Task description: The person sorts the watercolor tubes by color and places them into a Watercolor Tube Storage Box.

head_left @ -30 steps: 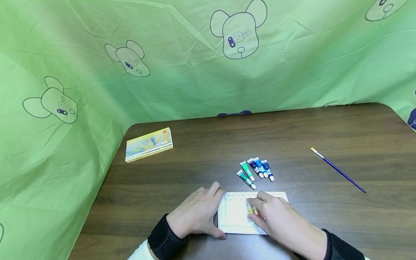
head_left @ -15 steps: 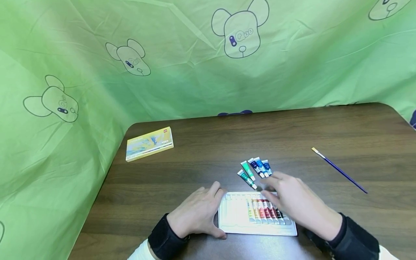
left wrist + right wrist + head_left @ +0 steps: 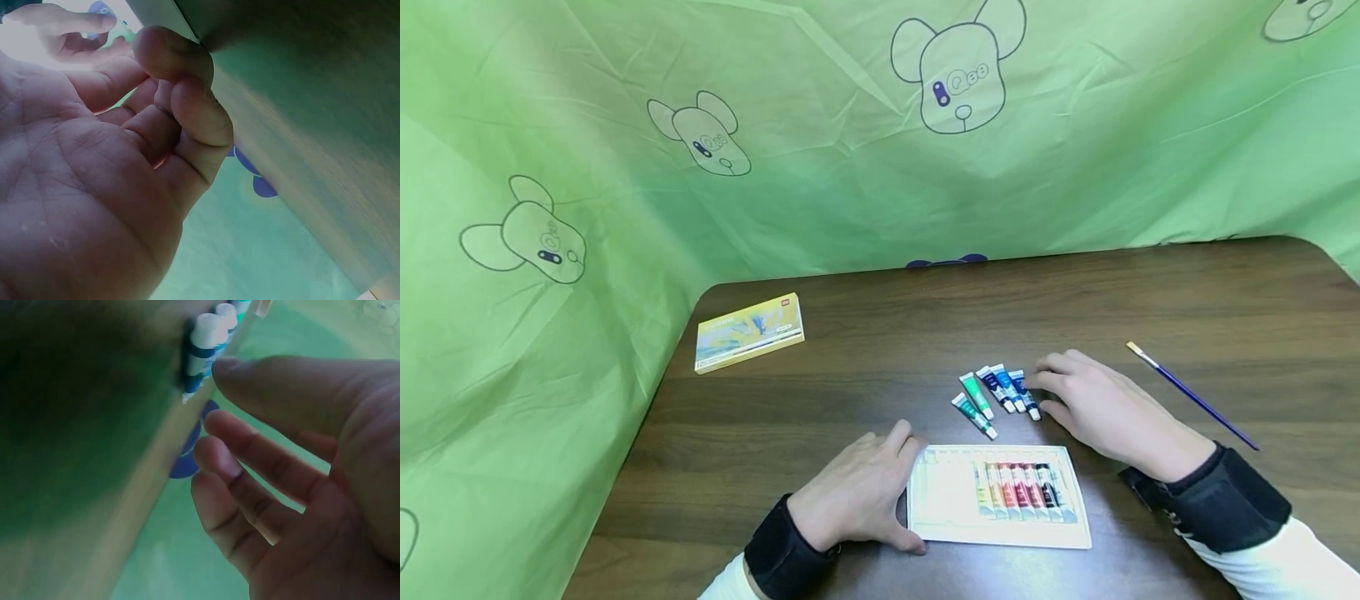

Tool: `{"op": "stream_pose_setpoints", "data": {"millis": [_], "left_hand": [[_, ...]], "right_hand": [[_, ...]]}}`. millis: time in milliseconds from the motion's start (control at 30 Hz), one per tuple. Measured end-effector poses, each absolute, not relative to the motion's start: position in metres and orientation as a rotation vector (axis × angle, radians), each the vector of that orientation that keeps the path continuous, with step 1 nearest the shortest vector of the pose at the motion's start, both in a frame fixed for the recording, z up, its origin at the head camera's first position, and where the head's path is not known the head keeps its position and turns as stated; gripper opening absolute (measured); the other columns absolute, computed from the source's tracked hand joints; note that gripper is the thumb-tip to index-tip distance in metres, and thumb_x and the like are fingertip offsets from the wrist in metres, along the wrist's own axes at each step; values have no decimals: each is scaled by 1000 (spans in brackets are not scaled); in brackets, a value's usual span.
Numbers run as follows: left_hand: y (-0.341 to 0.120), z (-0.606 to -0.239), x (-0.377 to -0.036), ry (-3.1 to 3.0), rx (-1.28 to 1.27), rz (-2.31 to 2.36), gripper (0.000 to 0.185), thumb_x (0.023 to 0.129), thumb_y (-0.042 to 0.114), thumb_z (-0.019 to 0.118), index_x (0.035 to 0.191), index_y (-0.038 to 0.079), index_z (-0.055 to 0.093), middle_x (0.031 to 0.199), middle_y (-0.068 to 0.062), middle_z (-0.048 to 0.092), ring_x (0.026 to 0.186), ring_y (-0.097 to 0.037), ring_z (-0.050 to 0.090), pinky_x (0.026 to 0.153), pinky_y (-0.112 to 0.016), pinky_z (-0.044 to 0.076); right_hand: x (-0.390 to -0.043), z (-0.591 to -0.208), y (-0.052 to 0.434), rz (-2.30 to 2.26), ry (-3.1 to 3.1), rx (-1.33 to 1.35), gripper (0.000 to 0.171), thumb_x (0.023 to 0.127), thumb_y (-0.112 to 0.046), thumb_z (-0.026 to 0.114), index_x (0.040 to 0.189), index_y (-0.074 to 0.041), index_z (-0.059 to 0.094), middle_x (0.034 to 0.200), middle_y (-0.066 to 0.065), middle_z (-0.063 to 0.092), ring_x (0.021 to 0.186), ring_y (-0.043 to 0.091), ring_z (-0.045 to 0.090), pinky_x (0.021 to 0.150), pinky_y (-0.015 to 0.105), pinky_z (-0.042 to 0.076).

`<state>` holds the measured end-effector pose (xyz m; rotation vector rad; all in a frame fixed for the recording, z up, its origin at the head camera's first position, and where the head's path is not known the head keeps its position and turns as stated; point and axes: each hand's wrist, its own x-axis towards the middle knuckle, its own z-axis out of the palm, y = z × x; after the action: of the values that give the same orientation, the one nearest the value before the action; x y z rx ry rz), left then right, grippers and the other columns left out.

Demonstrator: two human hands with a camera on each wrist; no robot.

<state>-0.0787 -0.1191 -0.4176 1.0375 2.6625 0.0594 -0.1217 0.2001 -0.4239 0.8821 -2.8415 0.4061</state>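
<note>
My left hand [image 3: 857, 492] grips the left end of a white plastic tray [image 3: 943, 500], thumb by the near corner and fingers by the far one. In the left wrist view its fingers curl close to the pale tray edge [image 3: 164, 15]. A row of small paint tubes [image 3: 1017, 490], from yellow through reds to black, lies in the tray's right part. My right hand [image 3: 1101, 408] holds nothing, its fingers loosely bent right beside a dark blue paint tube [image 3: 1025, 395]. In the right wrist view the thumb tip overlaps the white-capped blue tube [image 3: 203, 353].
Beside the dark blue tube lie two other blue tubes [image 3: 1002, 388] and two green tubes [image 3: 976, 396], beyond the tray. A yellow box [image 3: 749, 333] lies at the back left. To the right is a blue paintbrush [image 3: 1195, 398]. Green printed cloth [image 3: 820, 183] hangs behind the table.
My right hand has left the tray's tubes and moved up and right to the dark blue tube, uncovering the row in the tray. My left hand stays at the tray's left end.
</note>
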Motion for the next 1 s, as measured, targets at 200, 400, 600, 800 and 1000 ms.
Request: {"op": "stream_pose_setpoints", "data": {"millis": [200,400,600,800,1000], "left_hand": [[-119,-417,-79,2654,1025,63,101,68,70,89,144,14,53,116,4,52,90,-8,49,88,-24,47],[-119,-417,-79,2646,1015,71,101,68,69,89,144,14,52,117,4,52,91,-8,48,89,-24,48],[-118,-418,-79,2649,1021,63,102,68,70,89,144,14,53,116,4,52,91,-8,49,91,-25,48],[-119,-418,-79,2643,1016,63,103,68,70,89,145,14,52,116,4,52,91,-8,48,90,-25,48],[-119,-418,-79,2661,1041,58,101,67,70,89,143,14,53,115,4,52,90,-7,48,88,-24,48]], "right_hand": [[-125,-429,202,423,-2806,961,26,86,-6,84,111,-10,80,112,6,72,103,25,67,87,47,57],[-125,-429,205,393,-2830,927,24,85,-6,84,109,-12,81,113,7,72,104,27,67,87,49,57],[-127,-428,212,383,-2855,885,23,85,-6,84,106,-11,81,114,10,72,104,30,67,87,51,56],[-129,-427,221,366,-2857,872,21,83,-10,88,103,-13,82,117,12,73,106,34,68,88,53,56],[-131,-427,225,363,-2811,872,16,80,-8,89,87,-18,80,110,7,76,101,30,68,85,50,56]]}}
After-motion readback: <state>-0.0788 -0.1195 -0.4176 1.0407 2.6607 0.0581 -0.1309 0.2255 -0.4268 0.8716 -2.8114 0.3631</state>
